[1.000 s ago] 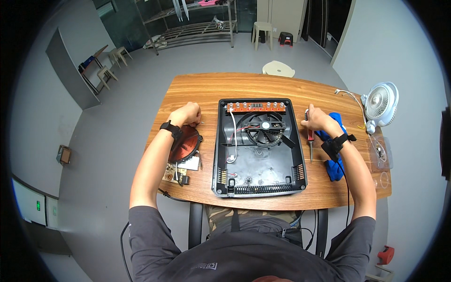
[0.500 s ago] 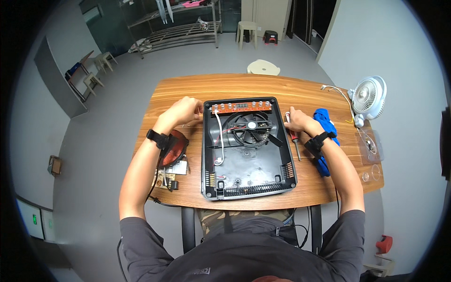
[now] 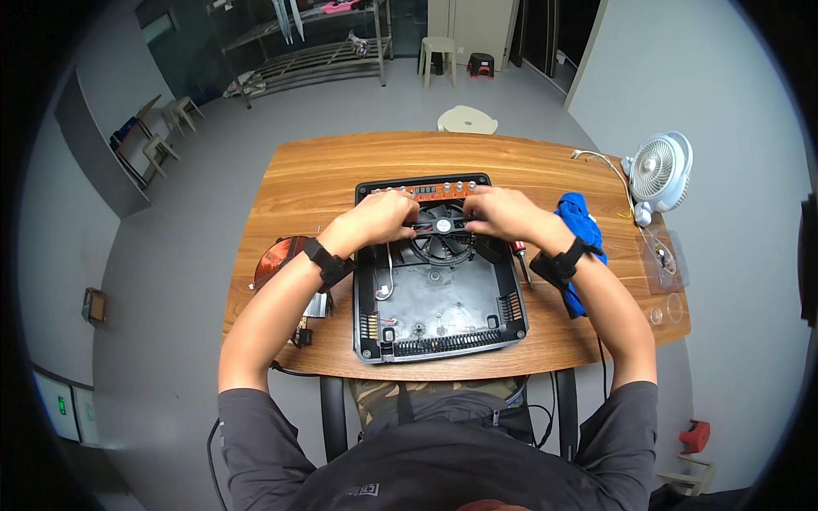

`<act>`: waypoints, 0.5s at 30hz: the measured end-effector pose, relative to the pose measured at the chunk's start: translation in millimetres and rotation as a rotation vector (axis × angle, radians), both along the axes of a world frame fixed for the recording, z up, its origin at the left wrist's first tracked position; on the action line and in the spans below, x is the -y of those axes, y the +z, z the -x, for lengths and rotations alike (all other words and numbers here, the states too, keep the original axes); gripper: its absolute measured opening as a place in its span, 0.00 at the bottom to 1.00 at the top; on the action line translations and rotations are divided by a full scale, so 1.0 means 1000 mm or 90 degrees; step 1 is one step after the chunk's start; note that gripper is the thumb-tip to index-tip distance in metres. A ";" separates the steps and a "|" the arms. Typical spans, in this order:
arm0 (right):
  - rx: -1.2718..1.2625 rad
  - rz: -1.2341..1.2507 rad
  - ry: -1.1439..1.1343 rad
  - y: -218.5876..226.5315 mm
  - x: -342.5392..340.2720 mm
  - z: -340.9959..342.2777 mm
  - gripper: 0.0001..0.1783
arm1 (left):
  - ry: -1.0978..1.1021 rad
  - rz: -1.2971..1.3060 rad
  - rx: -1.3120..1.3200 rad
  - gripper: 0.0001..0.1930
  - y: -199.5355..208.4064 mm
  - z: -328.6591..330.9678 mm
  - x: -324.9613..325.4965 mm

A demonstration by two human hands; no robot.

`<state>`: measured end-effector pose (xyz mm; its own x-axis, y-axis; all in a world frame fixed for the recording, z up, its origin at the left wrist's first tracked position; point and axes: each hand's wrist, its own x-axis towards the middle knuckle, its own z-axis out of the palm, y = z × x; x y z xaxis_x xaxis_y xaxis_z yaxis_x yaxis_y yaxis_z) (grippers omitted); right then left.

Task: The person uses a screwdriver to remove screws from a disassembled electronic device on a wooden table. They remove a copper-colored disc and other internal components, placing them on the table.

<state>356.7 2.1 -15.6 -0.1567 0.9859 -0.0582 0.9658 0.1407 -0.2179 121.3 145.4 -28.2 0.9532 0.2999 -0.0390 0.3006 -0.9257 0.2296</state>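
Note:
An open black plastic appliance housing [image 3: 439,302] lies in front of me with a black cooling fan [image 3: 443,226] in its upper half. My left hand [image 3: 385,218] reaches over the housing's left wall, fingers bent against the fan's left side. From the right, my right hand [image 3: 504,213] has its fingers curled at the fan's opposite side. Both hands appear to grip the fan, though some fingertips are hidden. An orange circuit board strip [image 3: 430,191] runs along the far end, partly behind my hands. A white cable [image 3: 389,277] hangs down inside the housing.
Right of the housing lie a red-handled screwdriver [image 3: 521,259] and a blue cloth [image 3: 578,223]. A reddish round coil [image 3: 274,257] and a board with a metal heatsink [image 3: 319,305] are left, partly under my forearm. A white desk fan [image 3: 661,169] and clear plastic tray [image 3: 663,255] stand far right.
Both hands have moved inward from the housing's outer sides to the fan. The housing has shifted slightly left in the picture, together with the whole view.

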 end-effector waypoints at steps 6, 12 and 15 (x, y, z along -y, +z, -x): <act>0.010 0.007 0.004 -0.011 -0.008 0.012 0.18 | 0.018 -0.015 -0.025 0.16 -0.005 -0.010 0.004; 0.059 0.023 0.010 -0.009 -0.011 0.009 0.18 | 0.008 -0.021 -0.024 0.16 -0.011 -0.012 0.000; 0.075 0.016 0.030 -0.008 -0.010 0.007 0.17 | 0.011 -0.008 -0.015 0.17 -0.006 -0.012 0.001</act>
